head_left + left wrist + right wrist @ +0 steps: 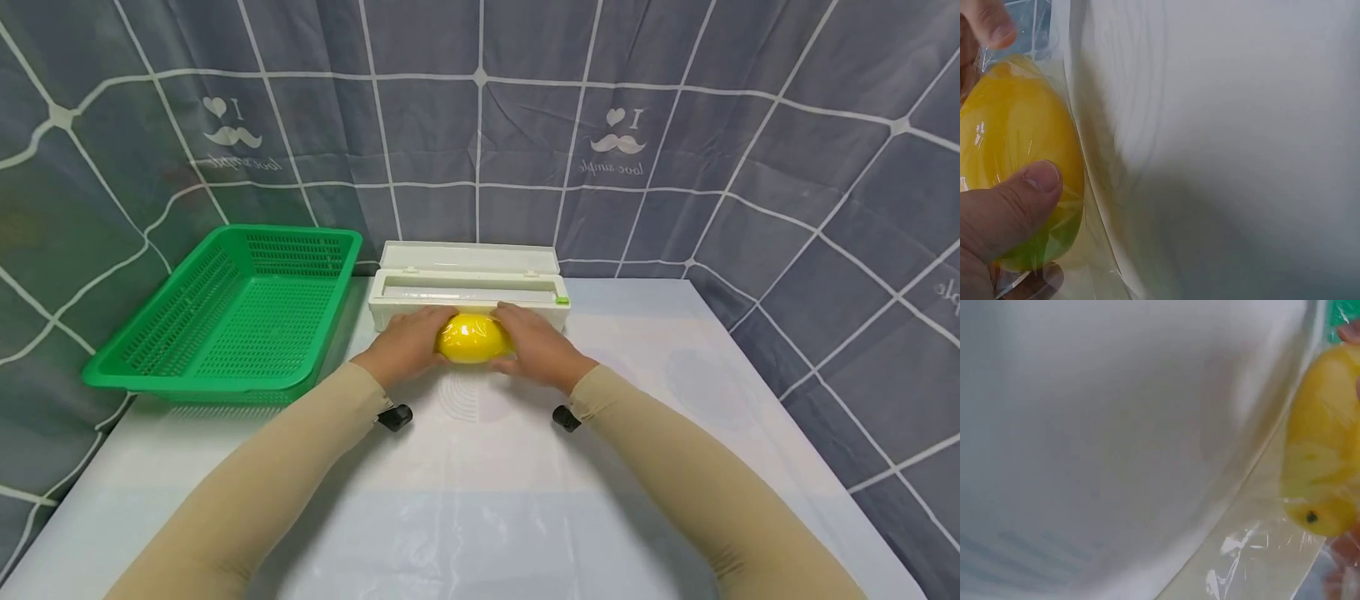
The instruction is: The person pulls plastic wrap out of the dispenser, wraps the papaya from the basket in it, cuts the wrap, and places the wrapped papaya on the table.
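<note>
Yellow fruit (471, 338): between both hands, at the front of the white dispenser box (476, 275); green patch near one end, clear film (1232, 556) around it.
Left hand (411, 340): clamped on the fruit's left end, thumb pressed on film.
Right hand (542, 346): looks clamped on the right end, though its wrist view cuts most fingers off.
Box: lid up, green tab (562, 300) at right end.
Green basket (258, 333): left of box, on white table (480, 533).
</note>
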A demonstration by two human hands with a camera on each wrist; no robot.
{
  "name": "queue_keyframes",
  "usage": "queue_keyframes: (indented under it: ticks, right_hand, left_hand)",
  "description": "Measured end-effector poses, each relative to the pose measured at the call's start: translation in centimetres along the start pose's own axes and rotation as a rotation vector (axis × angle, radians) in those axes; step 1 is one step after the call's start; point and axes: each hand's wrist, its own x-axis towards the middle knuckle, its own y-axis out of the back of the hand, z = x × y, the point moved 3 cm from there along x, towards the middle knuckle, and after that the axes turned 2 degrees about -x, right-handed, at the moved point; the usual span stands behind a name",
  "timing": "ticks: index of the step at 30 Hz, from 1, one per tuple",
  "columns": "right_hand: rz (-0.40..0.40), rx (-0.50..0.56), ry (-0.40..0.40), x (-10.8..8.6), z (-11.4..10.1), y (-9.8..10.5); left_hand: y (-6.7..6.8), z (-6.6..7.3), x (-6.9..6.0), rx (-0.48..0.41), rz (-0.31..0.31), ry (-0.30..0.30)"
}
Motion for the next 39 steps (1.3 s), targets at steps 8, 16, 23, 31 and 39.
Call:
queue_keyframes:
  ticks: [8,16,23,31,39]
  right_hand:
    - [0.108,-0.208,0.071,0.8,-0.4,-0.4]
    - [0.137,-0.205,0.047,1.3,0.3,-0.6]
    - [0.088,-0.16,-0.02,1.3,0.3,-0.2]
    - [0.09,-0.163,-0.044,1.3,0.8,-0.5]
    - [0.062,-0.174,-0.033,1.0,1.0,-0.9]
  left_hand:
    - [0.6,-1.2,0.3,-0.073,-0.011,0.078]
    - [0.7,-1.2,0.3,0.029,0.026,0.056]
    - [1.2,-0.2,0.0,0.108,0.035,0.047]
    - [0.9,-0.4,0.3,0.122,0.068,0.042]
    - [0.9,-0.5,0.3,0.123,0.055,0.044]
